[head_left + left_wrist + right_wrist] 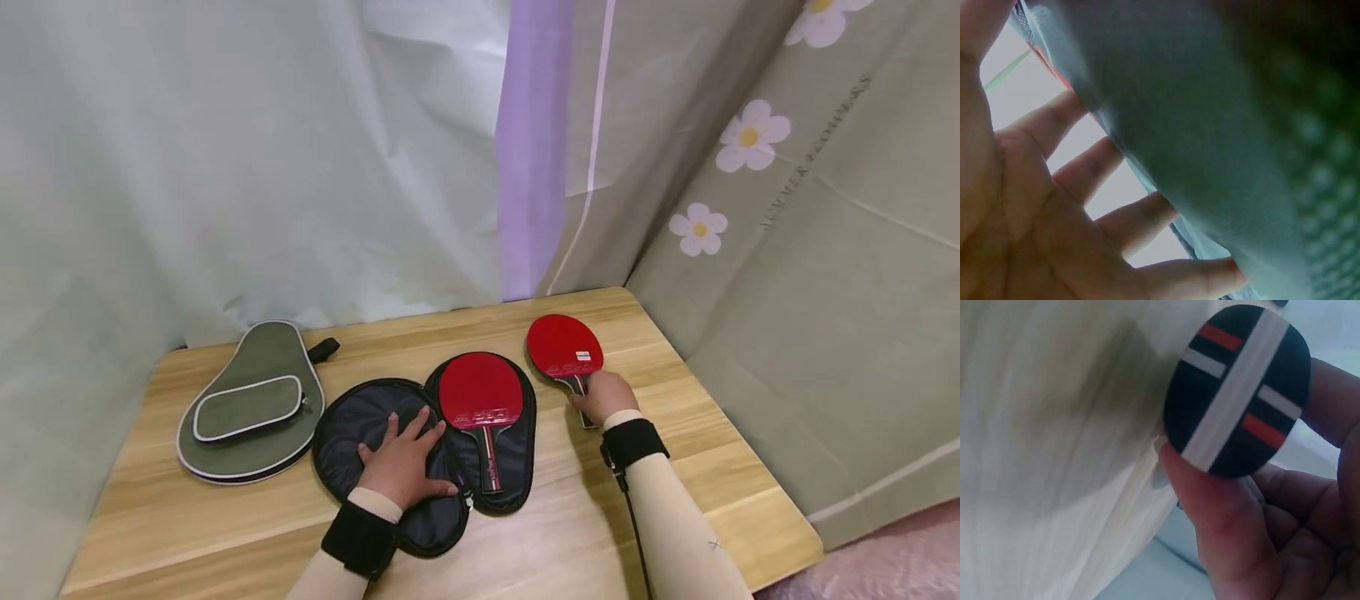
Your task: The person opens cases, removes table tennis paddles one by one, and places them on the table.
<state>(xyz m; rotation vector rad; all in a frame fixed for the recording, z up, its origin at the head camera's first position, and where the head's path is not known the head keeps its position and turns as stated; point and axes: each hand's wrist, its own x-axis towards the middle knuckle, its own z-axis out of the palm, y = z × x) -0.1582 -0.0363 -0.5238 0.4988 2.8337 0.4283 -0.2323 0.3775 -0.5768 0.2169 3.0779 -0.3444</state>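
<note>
My right hand [608, 397] holds a red table tennis paddle [564, 344] by its handle at the right of the table. The handle's striped butt end [1238, 390] faces the camera in the right wrist view, with thumb and fingers around it. With fingers spread, my left hand [403, 468] rests on the dark flap [352, 417] of an unfolded black paddle case. On the case's other half [523, 467] lies a second red paddle [481, 390], handle toward me. In the left wrist view the fingertips of the left hand [1066, 206] press the dark fabric [1172, 125].
A green paddle case [270, 358] with white piping and a front pocket [247, 408] lies at the left of the wooden table [570, 533]. Curtains [337, 167] hang behind and along the right side. A cable [637, 533] runs along my right forearm.
</note>
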